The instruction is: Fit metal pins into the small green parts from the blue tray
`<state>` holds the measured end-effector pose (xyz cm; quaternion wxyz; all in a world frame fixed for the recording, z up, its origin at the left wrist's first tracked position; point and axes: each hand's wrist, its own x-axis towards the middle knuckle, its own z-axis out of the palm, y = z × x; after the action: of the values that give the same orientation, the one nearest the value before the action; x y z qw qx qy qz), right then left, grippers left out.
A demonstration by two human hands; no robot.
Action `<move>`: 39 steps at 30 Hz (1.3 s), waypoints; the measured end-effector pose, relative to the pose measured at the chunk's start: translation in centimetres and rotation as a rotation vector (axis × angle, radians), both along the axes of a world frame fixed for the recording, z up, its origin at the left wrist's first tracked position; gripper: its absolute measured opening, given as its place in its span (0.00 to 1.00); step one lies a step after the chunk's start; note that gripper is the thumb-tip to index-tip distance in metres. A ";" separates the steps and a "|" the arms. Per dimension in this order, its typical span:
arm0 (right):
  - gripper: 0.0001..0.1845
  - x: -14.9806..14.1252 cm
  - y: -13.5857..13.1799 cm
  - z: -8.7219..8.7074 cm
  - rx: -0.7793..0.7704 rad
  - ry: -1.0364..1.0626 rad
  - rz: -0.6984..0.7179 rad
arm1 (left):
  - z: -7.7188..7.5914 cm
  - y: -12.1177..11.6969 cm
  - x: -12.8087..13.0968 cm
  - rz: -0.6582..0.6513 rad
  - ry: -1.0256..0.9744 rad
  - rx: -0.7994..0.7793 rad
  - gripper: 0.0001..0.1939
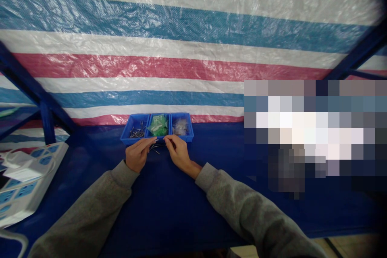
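Note:
My left hand (140,154) is closed in a pinch just in front of the blue bins; a thin, light sliver shows at its fingertips, too small to name. Facing it across a narrow gap, my right hand (179,153) also has thumb and forefinger pressed together, and anything between them cannot be made out. Under and between the hands, a few thin dark metal pieces (155,151) lie on the table. Similar slim metal pieces (137,133) fill part of the left bin. Green plastic pieces or bags (159,125) fill the middle bin, and clear plastic pieces or bags (180,126) the right one.
The three joined blue bins (127,141) stand at the back of the blue table (169,209). A white power strip (45,181) with a plugged-in white adapter (27,167) lies at the left. Striped sheeting (181,64) hangs behind. A blurred-out patch covers the right side.

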<state>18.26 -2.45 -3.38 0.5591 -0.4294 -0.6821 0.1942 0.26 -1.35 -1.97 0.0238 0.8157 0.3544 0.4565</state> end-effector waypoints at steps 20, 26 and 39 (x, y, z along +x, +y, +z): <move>0.11 -0.1 0.2 -0.7 0.072 -0.078 0.122 | 0.5 -0.6 0.8 0.044 -0.014 -0.184 0.13; 0.10 -0.1 0.2 -0.7 0.079 -0.093 0.142 | 0.3 -0.5 0.8 0.051 -0.002 -0.208 0.14; 0.10 -0.2 0.3 -0.8 0.100 -0.129 0.219 | -0.1 -0.3 0.7 0.046 0.010 -0.217 0.15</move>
<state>18.08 -2.16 -4.16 0.5103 -0.3357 -0.7682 0.1917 0.91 -1.65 -2.08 0.0996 0.8024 0.4203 0.4118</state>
